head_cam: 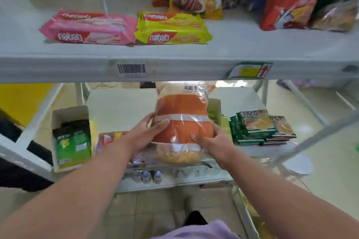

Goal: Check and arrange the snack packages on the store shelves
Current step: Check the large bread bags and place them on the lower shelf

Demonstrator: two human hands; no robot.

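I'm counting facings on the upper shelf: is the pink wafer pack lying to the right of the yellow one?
No, the pink wafer pack lies left of the yellow wafer pack.

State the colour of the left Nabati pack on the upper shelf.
Pink pack, seen clearly in the head view.

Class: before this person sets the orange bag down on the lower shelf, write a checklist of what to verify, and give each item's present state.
1. Both hands grip the orange snack bag: left hand, right hand: ok.
2. Bag upright: ok.
3. Bare lower shelf behind it: ok.
4. Clear of green packet stack: ok.
5. Clear of open box: ok.
6. Bag seal intact: cannot tell.
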